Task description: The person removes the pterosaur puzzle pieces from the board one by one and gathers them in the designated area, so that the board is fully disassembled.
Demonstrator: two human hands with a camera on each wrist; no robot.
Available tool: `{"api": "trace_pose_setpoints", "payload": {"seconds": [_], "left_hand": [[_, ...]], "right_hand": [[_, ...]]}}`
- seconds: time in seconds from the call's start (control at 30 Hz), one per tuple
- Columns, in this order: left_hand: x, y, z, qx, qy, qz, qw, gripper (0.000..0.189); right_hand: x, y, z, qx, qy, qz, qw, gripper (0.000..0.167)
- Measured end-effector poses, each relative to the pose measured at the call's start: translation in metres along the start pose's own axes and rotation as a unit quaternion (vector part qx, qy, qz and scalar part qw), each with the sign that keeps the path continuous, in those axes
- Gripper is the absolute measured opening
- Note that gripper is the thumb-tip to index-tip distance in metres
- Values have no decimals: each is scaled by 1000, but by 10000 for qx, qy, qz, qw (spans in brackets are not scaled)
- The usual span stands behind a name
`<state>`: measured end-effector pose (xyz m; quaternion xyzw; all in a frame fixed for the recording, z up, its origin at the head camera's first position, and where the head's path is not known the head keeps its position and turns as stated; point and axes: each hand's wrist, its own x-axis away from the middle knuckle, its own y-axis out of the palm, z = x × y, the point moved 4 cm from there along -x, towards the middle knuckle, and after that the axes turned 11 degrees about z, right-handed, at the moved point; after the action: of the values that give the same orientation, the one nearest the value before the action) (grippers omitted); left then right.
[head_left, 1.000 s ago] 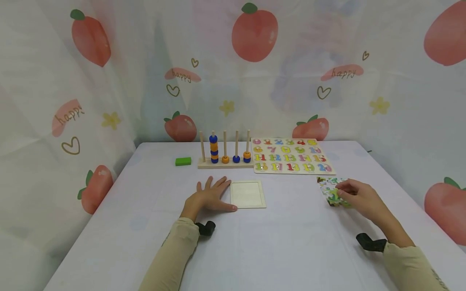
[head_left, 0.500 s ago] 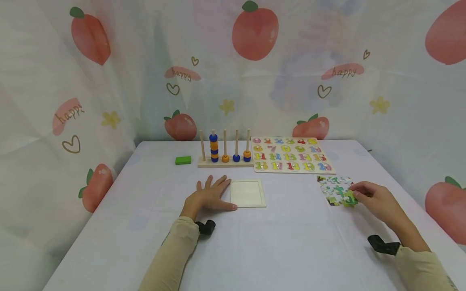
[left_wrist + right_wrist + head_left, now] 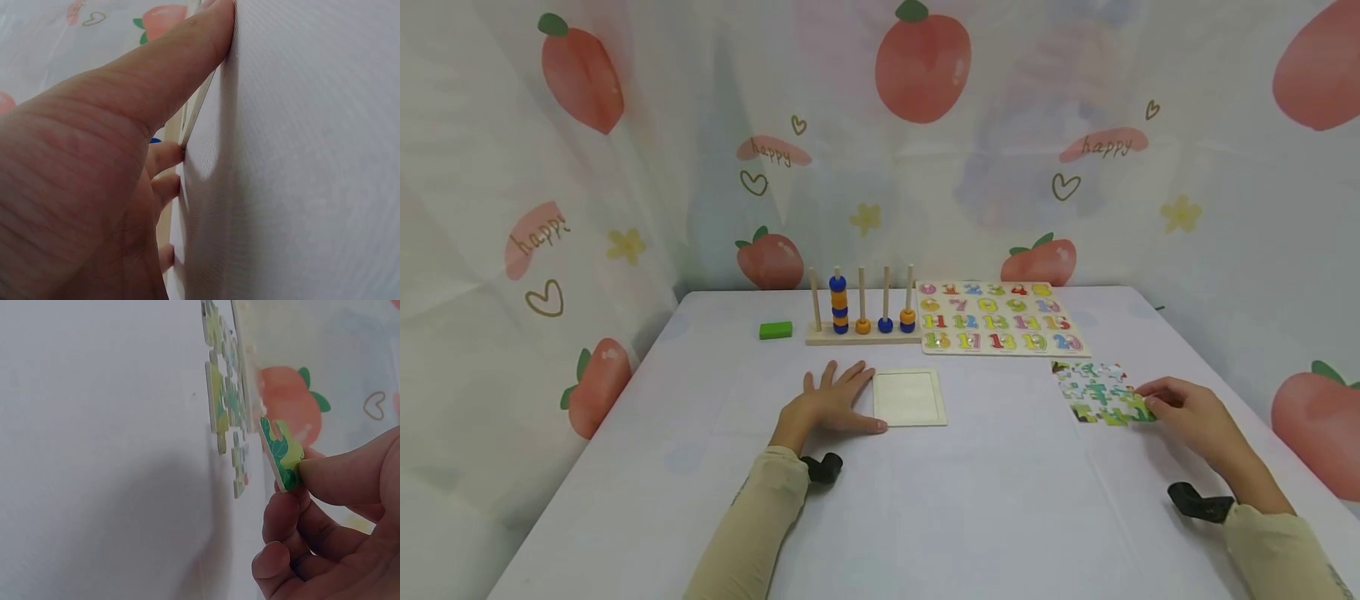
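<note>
My left hand [image 3: 827, 410] rests with spread fingers at the left edge of a square, pale wooden puzzle tray [image 3: 910, 398], thumb at its near corner and fingertips along its side. In the left wrist view the thumb [image 3: 181, 69] lies along the tray's edge. My right hand [image 3: 1191, 417] pinches a green and yellow jigsaw piece [image 3: 284, 456] between thumb and fingers. In the right wrist view that piece stands tilted, apart from the others. Just left of it, several colourful jigsaw pieces [image 3: 1093, 390] lie close together on the table, with gaps between some.
At the back stands a wooden peg rack [image 3: 850, 338] with blue and orange beads. Beside it lies a number puzzle board [image 3: 996, 319]. A green block [image 3: 776, 331] sits left of the rack. Patterned cloth [image 3: 925, 183] hangs behind the white table [image 3: 925, 517].
My right hand has moved right, from over the middle of the jigsaw pieces to their right edge, uncovering more of them. My left hand and the tray have stayed put.
</note>
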<state>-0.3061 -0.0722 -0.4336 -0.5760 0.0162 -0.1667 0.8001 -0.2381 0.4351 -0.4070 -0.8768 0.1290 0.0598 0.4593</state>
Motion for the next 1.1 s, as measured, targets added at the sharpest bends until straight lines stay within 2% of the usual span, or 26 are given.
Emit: {"api": "trace_pose_setpoints", "payload": {"seconds": [0.2,0.5,0.7,0.93,1.1], "left_hand": [[3,0,-1,67,-11,1,10000,105],[5,-3,-2,-10,-75,4,10000,106],[4,0,-3,50,-74,-43,10000,104],[8,1,-1,58,42,14,10000,105],[7,3,-6,103,183,13,9998,99]], "right_hand": [[-6,2,10,72,245,-120,9996,28],[-15,8,17,120,331,-211,9992,28],[-15,11,19,245,257,-108,9993,26],[-13,12,19,418,77,-214,9989,23],[-13,15,19,555,-29,-235,9982,20]]}}
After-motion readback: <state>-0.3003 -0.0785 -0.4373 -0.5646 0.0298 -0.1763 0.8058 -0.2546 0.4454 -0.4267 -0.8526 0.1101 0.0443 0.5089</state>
